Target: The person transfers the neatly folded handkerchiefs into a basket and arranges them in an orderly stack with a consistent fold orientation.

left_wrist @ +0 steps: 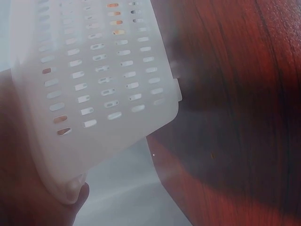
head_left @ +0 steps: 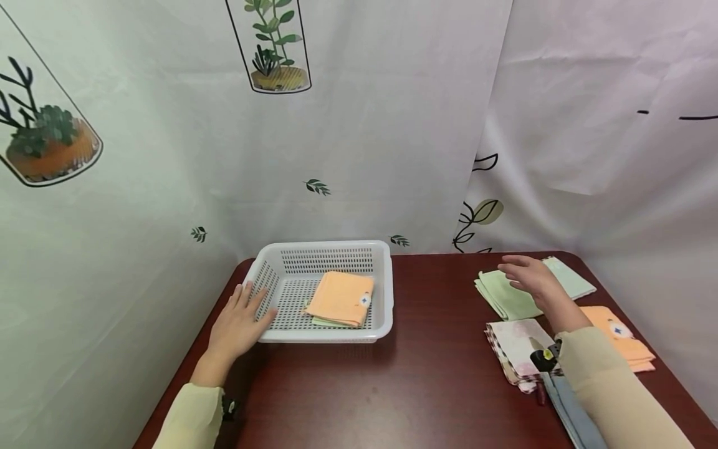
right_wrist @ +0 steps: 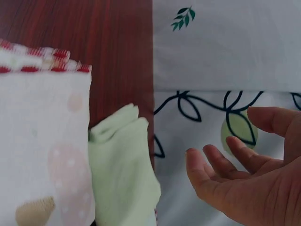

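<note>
White basket (head_left: 384,280) stands at the far left of the desk (head_left: 432,386), an orange cloth (head_left: 339,296) lying over a green cloth (head_left: 326,322) inside it. The left hand (head_left: 235,324) rests on the basket's left rim, fingers spread, grip slack. Near a folded light-green cloth (head_left: 502,296) hangs the right hand (head_left: 535,280), its grip released; a patterned stack (head_left: 516,343), another orange cloth (head_left: 639,354) and a blue-grey cloth (head_left: 566,399) lie closer.

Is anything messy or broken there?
Nothing looks spilled or broken. Only the orange cloth in the white basket looks a little crooked: it sits at an angle to the basket's sides, and a bit of green cloth peeks out from under it.
</note>
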### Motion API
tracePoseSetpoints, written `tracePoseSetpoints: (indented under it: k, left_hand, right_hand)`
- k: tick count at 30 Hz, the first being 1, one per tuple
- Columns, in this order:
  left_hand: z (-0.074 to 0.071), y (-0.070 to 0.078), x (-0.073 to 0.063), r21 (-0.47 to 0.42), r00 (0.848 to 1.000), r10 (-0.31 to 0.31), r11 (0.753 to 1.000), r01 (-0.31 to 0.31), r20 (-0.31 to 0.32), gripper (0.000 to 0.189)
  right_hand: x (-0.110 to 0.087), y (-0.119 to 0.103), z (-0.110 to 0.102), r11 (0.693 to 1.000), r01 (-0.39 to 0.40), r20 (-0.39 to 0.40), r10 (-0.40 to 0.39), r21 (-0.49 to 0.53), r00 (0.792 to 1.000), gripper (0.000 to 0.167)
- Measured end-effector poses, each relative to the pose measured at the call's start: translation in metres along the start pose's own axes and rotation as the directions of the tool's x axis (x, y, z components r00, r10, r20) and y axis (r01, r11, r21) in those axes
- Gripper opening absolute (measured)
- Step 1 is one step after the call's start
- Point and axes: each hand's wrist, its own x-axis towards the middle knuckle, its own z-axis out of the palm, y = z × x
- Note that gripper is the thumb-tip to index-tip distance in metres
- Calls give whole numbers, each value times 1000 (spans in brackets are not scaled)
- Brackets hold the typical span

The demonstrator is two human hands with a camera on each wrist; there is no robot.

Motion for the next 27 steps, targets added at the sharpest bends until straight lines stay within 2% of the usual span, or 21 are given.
tracePoseSetpoints:
  k: [13, 27]
  left_hand:
    - [-1, 1, 1, -3, 1000, 2, 1000, -2, 0, 76]
    - [0, 1, -1, -10, 1000, 1, 1000, -1, 5, 77]
  right_hand:
    - [3, 23, -22, 1000, -4, -12, 4, -21, 1000, 71]
    - [7, 39, -40, 996, -71, -12, 71, -61, 997, 73]
